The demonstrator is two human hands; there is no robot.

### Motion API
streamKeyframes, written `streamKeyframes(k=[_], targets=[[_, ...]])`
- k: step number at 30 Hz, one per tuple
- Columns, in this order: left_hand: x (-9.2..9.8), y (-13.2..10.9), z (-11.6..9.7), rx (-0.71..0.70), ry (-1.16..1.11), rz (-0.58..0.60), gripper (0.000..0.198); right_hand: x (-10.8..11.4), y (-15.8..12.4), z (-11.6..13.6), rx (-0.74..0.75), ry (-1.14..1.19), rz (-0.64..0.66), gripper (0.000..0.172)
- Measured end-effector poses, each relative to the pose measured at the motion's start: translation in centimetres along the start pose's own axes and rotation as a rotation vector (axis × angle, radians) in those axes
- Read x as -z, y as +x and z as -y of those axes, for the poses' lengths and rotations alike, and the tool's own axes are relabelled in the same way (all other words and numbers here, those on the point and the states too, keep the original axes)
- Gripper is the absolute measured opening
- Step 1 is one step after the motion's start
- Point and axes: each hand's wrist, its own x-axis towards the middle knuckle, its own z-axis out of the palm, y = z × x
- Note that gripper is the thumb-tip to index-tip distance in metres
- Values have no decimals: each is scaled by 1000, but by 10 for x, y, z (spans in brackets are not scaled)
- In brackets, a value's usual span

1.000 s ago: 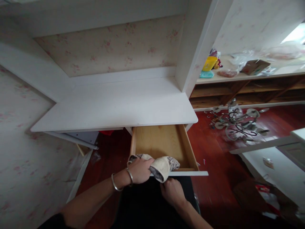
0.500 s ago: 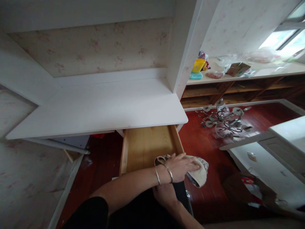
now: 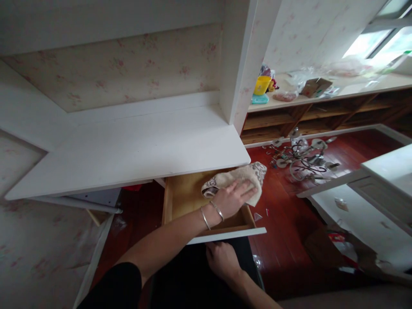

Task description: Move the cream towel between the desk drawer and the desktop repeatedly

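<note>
A beige towel (image 3: 238,182) with a grey-brown pattern lies bunched over the right side wall of an open wooden drawer (image 3: 185,195). My left hand (image 3: 233,198), with two bracelets at the wrist, is closed over this towel and presses it against that wall. Below the drawer's white front panel (image 3: 231,234), my right hand (image 3: 223,259) has its fingers curled up against the outer face. Whatever handle it may grip there is hidden. The drawer extends from beneath a white desk (image 3: 154,146).
A dismantled chandelier (image 3: 302,159) lies on the red wooden floor (image 3: 273,197) to the right. Beyond it, a low shelf unit (image 3: 322,112) carries a yellow container (image 3: 262,85), a cardboard box (image 3: 315,87) and plastic bags. White furniture (image 3: 386,189) stands at the right edge.
My left hand and the towel have moved away from me along the drawer's right wall, uncovering the front panel. My right hand stays by the drawer front. The view has shifted slightly.
</note>
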Motion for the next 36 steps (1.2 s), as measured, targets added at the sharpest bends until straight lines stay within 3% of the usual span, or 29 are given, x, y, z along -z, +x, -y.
streamKeyframes(k=[4, 6, 10, 13, 16, 23, 30, 36], targets=[[-40, -12, -21, -154, -32, 154, 50, -2, 1, -1, -7, -9, -8, 27], [-52, -15, -28, -172, 5, 172, 46, -3, 1, -1, -15, 0, -11, 27], [-52, -10, -32, -200, 124, 94, 42, -3, 1, -1, -19, 17, -5, 28], [-53, -5, -29, -198, 130, 103, 42, -3, 1, -2, -16, 20, 1, 29], [-65, -2, -21, -123, 98, 126, 45, -1, 1, -1, -17, 38, 11, 29], [-96, 7, 12, 131, 64, 38, 49, 2, 0, 0, -22, 38, -4, 26], [-98, 39, 49, 355, 29, 26, 52, -3, 3, -3, 4, 5, -7, 25], [-105, 55, 76, 404, 8, 84, 51, -7, 4, -5, -2, -14, -9, 23]])
